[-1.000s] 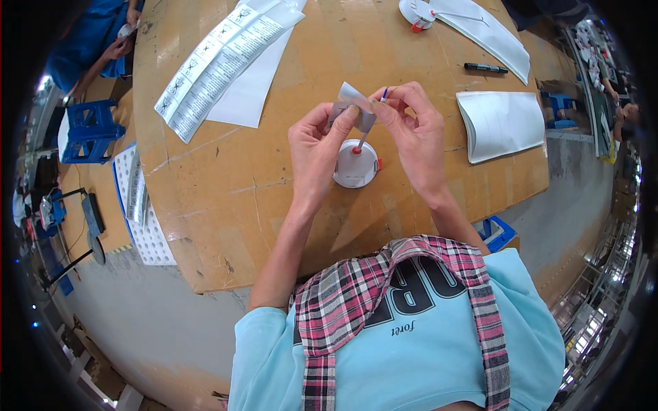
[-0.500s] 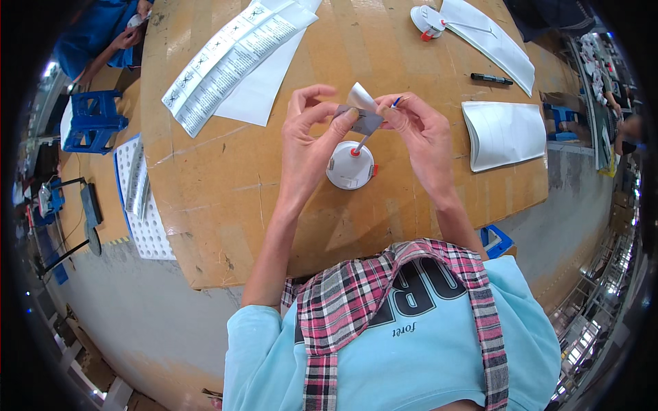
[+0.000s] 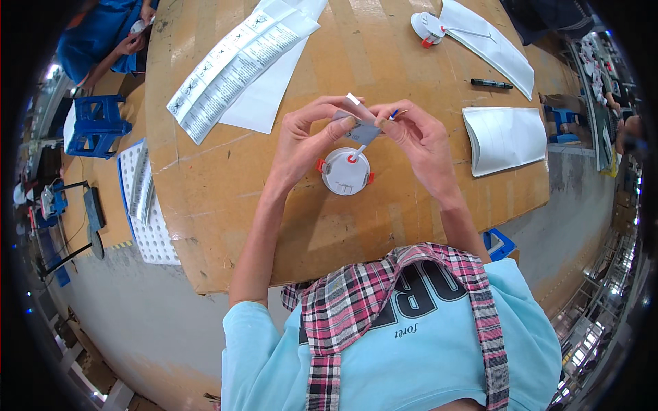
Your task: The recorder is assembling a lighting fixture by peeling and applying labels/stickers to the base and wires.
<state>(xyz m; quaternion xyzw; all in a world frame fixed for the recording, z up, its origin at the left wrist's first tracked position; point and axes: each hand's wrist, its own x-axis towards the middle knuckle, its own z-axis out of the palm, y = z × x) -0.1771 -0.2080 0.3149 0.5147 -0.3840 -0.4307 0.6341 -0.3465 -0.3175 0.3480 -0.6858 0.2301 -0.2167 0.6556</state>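
A small round white downlight (image 3: 345,177) with orange-red spring clips lies on the table just below my hands. Its white cable (image 3: 360,149) rises from a red grommet in the middle and ends in thin wires, one of them blue. A silver-grey label (image 3: 364,132) is folded round this cable, with one white flap standing up. My left hand (image 3: 299,140) pinches the label's left part between thumb and fingers. Thumb and fingers of my right hand (image 3: 426,144) pinch the cable near its wire end, at the label's right edge.
Printed label sheets (image 3: 236,65) lie at the far left of the brown table (image 3: 226,205). A second downlight (image 3: 428,29), a black marker (image 3: 491,83) and a stack of white paper (image 3: 504,140) are to the right. Another person (image 3: 99,41) works at the far left, near a blue stool (image 3: 99,123).
The downlight has shifted slightly left and toward me and has turned, so both clips show. The label tilts more steeply between my hands, its flap more upright.
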